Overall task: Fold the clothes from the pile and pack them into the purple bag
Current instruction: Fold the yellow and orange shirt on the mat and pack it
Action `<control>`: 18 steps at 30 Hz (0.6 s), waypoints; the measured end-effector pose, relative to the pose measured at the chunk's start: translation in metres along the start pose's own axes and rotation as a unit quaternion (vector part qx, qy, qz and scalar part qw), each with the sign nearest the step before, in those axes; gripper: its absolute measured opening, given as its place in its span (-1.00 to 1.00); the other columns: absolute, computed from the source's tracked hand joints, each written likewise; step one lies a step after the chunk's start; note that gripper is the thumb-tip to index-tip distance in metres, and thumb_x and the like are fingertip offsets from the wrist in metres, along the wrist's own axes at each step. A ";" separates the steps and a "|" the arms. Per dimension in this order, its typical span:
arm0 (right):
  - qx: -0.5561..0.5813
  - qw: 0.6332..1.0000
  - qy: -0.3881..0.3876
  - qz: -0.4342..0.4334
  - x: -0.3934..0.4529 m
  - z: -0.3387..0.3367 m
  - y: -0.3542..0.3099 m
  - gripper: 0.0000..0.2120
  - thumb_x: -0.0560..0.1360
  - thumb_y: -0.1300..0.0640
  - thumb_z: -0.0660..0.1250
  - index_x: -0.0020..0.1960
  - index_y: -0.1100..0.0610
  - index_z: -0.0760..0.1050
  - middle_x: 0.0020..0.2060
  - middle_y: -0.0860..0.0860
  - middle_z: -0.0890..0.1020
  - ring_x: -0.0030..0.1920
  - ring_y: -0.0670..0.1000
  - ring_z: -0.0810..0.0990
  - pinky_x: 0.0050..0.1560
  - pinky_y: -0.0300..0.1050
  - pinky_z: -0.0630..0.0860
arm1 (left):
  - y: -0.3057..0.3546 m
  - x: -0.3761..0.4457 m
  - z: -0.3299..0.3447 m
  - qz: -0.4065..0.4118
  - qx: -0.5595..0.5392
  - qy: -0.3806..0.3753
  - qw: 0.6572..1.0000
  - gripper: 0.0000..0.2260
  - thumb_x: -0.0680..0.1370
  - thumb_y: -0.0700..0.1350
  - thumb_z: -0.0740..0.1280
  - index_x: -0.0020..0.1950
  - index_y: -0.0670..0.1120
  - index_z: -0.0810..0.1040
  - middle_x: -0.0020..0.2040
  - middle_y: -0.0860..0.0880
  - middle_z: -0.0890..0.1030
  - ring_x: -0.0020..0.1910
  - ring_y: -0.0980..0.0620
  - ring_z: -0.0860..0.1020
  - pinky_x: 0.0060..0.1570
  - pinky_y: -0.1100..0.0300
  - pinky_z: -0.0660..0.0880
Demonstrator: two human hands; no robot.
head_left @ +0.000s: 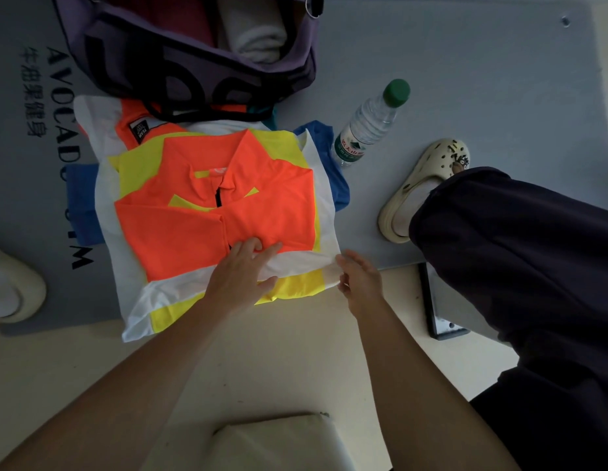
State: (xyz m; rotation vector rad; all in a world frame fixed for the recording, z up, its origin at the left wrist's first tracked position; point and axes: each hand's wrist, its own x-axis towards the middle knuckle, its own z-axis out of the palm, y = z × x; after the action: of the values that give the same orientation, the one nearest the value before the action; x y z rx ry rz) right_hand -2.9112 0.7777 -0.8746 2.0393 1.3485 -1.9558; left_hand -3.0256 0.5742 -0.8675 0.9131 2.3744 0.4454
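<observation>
Pressing one orange jersey (207, 212) flat, left hand (241, 277) grip open, right hand (358, 280) pinching hem, one purple bag (180, 69).

Orange, yellow and white jersey (214, 212) flat atop the pile, just before the open purple bag (193, 66).

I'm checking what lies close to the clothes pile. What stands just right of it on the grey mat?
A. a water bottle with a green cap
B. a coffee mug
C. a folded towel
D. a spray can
A: a clear water bottle with a green cap stands on the grey mat beside the clothes pile.
</observation>
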 end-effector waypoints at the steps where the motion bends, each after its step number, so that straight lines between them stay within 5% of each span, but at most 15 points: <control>1: -0.099 0.994 -0.014 -0.043 0.002 0.001 0.000 -0.79 0.40 0.15 0.53 0.02 0.09 0.61 -0.20 0.03 0.58 -0.37 -0.07 0.47 -0.38 -0.21 0.43 | 0.000 0.000 0.000 -0.001 -0.002 -0.001 1.000 -0.42 0.47 0.07 0.41 0.48 0.10 0.39 0.16 -0.05 0.45 0.13 -0.08 0.43 0.05 0.04 0.46; 3: -0.258 0.959 -0.039 -0.110 0.006 0.006 -0.002 -0.79 0.39 0.07 0.54 -0.05 0.12 0.60 -0.24 -0.01 0.56 -0.28 -0.04 0.51 -0.25 -0.19 0.43 | -0.001 0.001 0.001 -0.002 -0.006 -0.003 1.000 -0.42 0.48 0.08 0.41 0.49 0.11 0.38 0.17 -0.04 0.44 0.14 -0.07 0.43 0.07 0.05 0.45; 6: -0.336 0.930 0.022 -0.146 0.012 0.004 -0.004 -0.80 0.43 0.02 0.49 -0.17 0.12 0.55 -0.21 0.05 0.61 -0.18 0.07 0.57 -0.18 -0.16 0.42 | -0.003 0.001 0.001 -0.003 -0.011 -0.005 1.000 -0.42 0.49 0.10 0.40 0.50 0.13 0.36 0.19 -0.03 0.43 0.17 -0.06 0.41 0.09 0.04 0.46; 10: -0.396 0.894 0.083 -0.193 0.017 -0.003 -0.004 -0.57 0.38 -0.10 0.52 0.02 0.20 0.51 0.00 0.11 0.54 0.01 0.10 0.51 -0.04 -0.10 0.43 | -0.003 0.002 0.003 0.000 -0.016 -0.001 1.000 -0.42 0.49 0.11 0.40 0.50 0.12 0.36 0.18 -0.03 0.43 0.17 -0.06 0.41 0.10 0.05 0.45; 14: -0.365 0.919 0.042 -0.143 0.014 0.012 -0.006 -0.48 0.33 -0.11 0.56 0.07 0.17 0.44 -0.10 -0.01 0.51 -0.12 0.04 0.51 -0.13 -0.14 0.38 | -0.003 0.002 0.004 -0.005 -0.020 -0.002 1.000 -0.41 0.49 0.16 0.38 0.51 0.14 0.34 0.19 -0.01 0.42 0.19 -0.04 0.39 0.10 0.08 0.44; 18: -0.410 0.905 -0.016 -0.107 0.019 0.013 -0.010 -0.58 0.36 -0.14 0.51 -0.26 0.22 0.50 -0.36 0.07 0.51 -0.30 0.06 0.49 -0.27 -0.10 0.38 | -0.004 0.001 0.003 -0.009 -0.027 -0.008 1.000 -0.40 0.49 0.18 0.37 0.51 0.15 0.33 0.21 0.00 0.40 0.21 -0.02 0.38 0.13 0.10 0.42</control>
State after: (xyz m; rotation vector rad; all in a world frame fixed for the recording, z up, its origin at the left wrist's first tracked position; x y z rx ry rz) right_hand -2.9300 0.7872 -0.8876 1.4764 1.9884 -1.1105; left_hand -3.0267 0.5728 -0.8722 0.8661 2.3424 0.4901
